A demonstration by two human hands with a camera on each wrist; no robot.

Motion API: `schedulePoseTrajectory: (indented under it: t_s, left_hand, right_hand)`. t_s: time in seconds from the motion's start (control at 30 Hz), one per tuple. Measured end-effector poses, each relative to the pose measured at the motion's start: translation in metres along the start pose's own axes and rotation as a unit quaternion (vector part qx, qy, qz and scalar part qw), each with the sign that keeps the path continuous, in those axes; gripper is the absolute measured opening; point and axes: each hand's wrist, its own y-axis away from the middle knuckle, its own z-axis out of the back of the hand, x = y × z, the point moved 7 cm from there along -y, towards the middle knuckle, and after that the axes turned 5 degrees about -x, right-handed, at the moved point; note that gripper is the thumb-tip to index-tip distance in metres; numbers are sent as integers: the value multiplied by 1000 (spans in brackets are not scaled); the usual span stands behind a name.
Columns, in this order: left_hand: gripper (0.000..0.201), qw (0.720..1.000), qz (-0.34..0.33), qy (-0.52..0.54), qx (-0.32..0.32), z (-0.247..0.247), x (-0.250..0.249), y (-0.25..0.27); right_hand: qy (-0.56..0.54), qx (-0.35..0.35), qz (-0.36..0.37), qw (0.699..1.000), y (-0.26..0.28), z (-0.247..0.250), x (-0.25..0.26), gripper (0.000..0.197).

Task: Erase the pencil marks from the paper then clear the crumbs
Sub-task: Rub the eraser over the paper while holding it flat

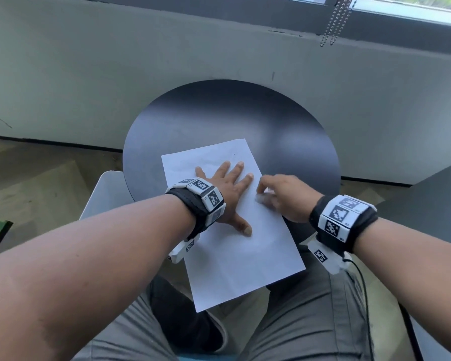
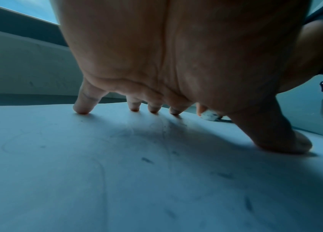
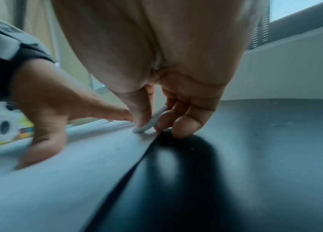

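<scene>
A white sheet of paper (image 1: 242, 251) lies on the round black table (image 1: 219, 113), its near end hanging over the table's edge. My left hand (image 1: 227, 188) presses flat on the sheet with its fingers spread. Faint pencil lines and dark eraser crumbs (image 2: 146, 160) show on the paper (image 2: 97, 172) under that hand. My right hand (image 1: 279, 196) pinches a white eraser (image 3: 150, 120) between thumb and fingers and holds it against the paper (image 3: 47, 180) at its right edge. The same eraser (image 2: 209, 115) shows beyond my left hand's fingers.
A grey wall and a window sill (image 1: 219, 48) run behind the table, with a bead chain (image 1: 336, 19) hanging at the upper right. A white chair (image 1: 107, 194) stands at the left. My knees in grey shorts (image 1: 310, 321) are under the near table edge.
</scene>
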Motion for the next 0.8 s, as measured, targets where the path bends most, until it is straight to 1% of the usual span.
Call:
schedulePoseTrajectory:
  t_s: [0.03,0.07,0.1,0.2,0.23,0.27,0.33,0.4,0.5,0.57,0.63,0.7,0.77,0.8]
  left_hand:
    - [141,1000,1,0,-1,0,0,0]
    - [141,1000,3,0,-1,0,0,0]
    - [141,1000,4,2,2,0,1,1]
    - [142,1000,3,7,1,-1,0,1]
    - [142,1000,0,6,-3,-1,0,0]
    - [142,1000,-2,6,-7,-1,1,0]
    - [141,1000,-1,6,-10,-2,1,0]
    - [139,1000,3,-2,-17,-3,1,3]
    - [130,1000,2,-4,-21,1,2,9]
    - [126,1000,-15,-11,-15,6,11,14]
    - [128,999,-37,-28,-4,7,23,19]
    - [133,998,-42,-37,2,2,32,24]
    - [137,999,-38,-34,1,-3,32,27]
    - [138,999,-37,-31,0,-5,30,27]
  right_hand:
    - [-2,-25,-18,1000,-1,4,-4,19]
    - [3,-28,-14,999,1,5,-3,19]
    - [14,-5,4,1000,6,1,0,17]
    - [44,108,79,990,26,-14,17,15]
    - [50,111,81,989,25,-15,19,16]
    - [46,84,67,993,19,-11,18,16]
    - [11,1,5,1000,-1,0,10,17]
    - [-17,-47,-44,998,-15,5,3,20]
    - [-15,-57,-68,996,-23,3,-5,21]
    - [-3,-61,-72,996,-22,3,-9,21]
    - [6,-61,-83,995,-22,4,-11,21]
    - [23,-58,-88,994,-21,4,-8,21]
    - [43,-58,-70,995,-16,0,5,22]
    - [49,-52,-45,996,-11,-5,16,23]
